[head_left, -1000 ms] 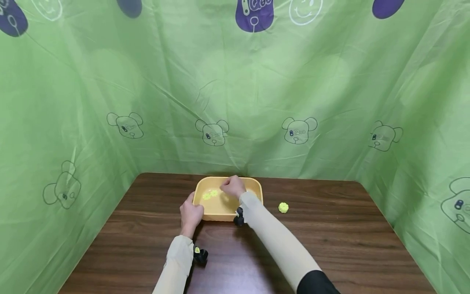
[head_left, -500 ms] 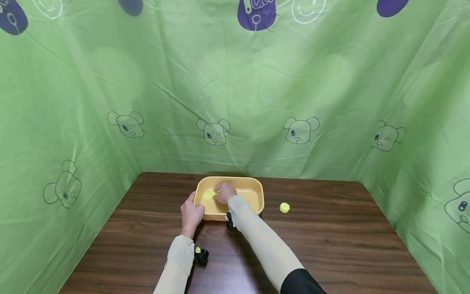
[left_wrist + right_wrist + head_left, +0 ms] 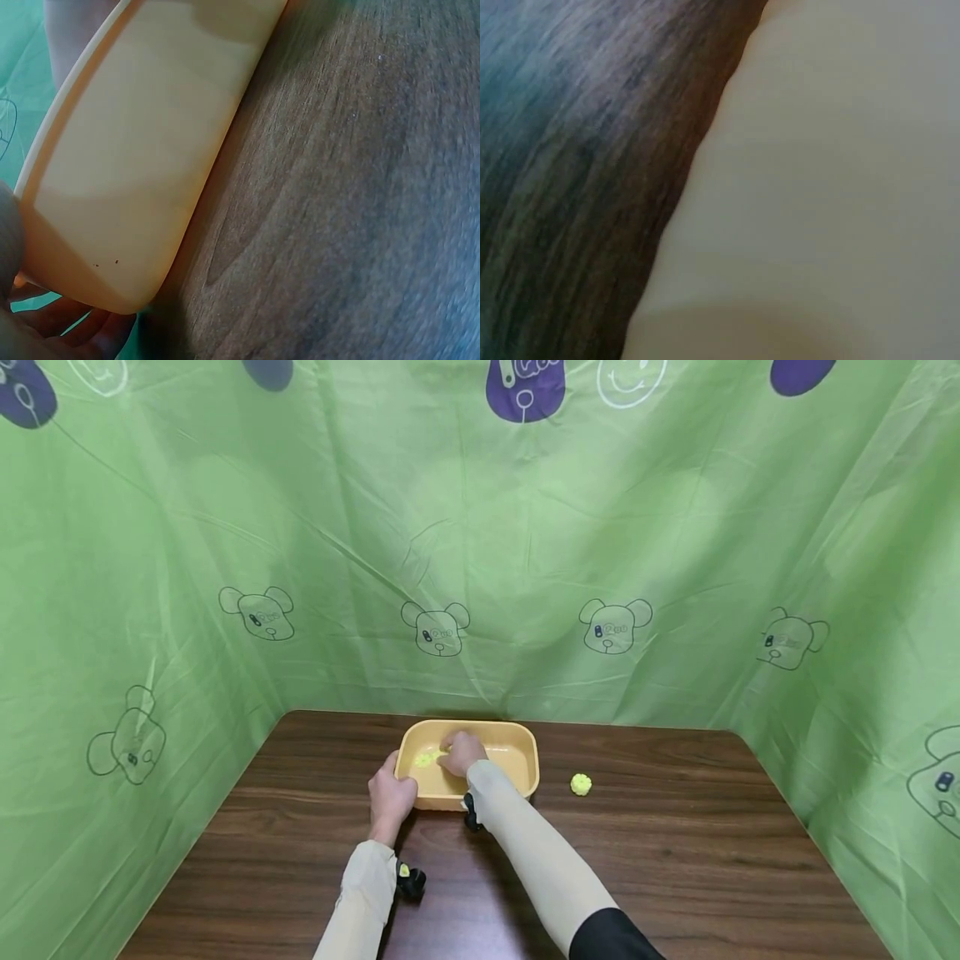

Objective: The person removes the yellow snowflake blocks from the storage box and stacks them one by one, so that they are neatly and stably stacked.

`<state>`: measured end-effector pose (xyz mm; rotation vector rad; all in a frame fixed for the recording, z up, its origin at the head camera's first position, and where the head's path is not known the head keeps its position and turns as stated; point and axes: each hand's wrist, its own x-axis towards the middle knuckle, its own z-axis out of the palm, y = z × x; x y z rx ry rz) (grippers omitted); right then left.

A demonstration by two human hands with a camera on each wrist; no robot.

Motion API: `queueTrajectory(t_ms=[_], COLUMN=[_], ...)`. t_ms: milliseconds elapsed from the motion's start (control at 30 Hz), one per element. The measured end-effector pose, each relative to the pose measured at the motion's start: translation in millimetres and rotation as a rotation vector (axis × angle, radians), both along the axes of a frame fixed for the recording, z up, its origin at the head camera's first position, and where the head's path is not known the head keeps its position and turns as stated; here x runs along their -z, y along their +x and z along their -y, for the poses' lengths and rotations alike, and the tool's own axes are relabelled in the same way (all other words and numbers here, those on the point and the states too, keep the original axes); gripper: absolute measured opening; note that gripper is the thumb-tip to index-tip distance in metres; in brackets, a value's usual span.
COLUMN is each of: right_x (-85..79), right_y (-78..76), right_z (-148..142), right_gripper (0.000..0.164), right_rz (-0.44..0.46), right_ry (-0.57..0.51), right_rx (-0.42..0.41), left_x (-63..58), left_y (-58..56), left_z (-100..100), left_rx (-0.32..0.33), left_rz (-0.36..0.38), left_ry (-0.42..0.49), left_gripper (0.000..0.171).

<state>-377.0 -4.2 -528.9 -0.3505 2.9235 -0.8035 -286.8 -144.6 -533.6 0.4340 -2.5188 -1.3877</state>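
A yellow-orange plastic basin (image 3: 517,782) stands near the back edge of the table. My left hand (image 3: 392,793) grips its near left corner; in the left wrist view, several fingers (image 3: 82,322) lie along the outside of its wall (image 3: 135,150). Inside the basin, my right hand (image 3: 462,754) reaches down with bent fingers. Bright yellow flower-shaped pieces (image 3: 425,760) lie at the basin's left, and one is partly covered by the right fingertips. Whether those fingertips pinch a piece is hidden. Only the basin's outer wall (image 3: 817,187) and the table show in the right wrist view.
A small yellow flower-shaped piece (image 3: 581,785) lies on the brown wooden table (image 3: 675,860), right of the basin. Green printed cloth (image 3: 517,552) hangs behind the table and along both sides. Each wrist wears a small black camera (image 3: 410,882).
My right hand has moved left and down inside the basin to the flower-shaped pieces, then stayed almost still over the last half second. My left hand keeps its grip on the basin.
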Motion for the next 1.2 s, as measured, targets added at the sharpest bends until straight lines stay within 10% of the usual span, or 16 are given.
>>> queueTrajectory(t_ms=[933,1200], right_x=[-18.9,-21.9], right_y=[9.1,3.1], right_z=[-16.4,-32.2], right_gripper=[0.023,0.014], right_rz=[0.069,0.157], right_ry=[-0.04,-0.285], right_rx=[-0.009,-0.032], left_x=[2.3,0.5], left_y=[0.8,0.9], left_z=[-0.5,-0.6], left_rx=[-0.004,0.002], left_rz=[-0.009,-0.002], left_ry=[0.018,0.013], left_gripper=[0.061,0.059])
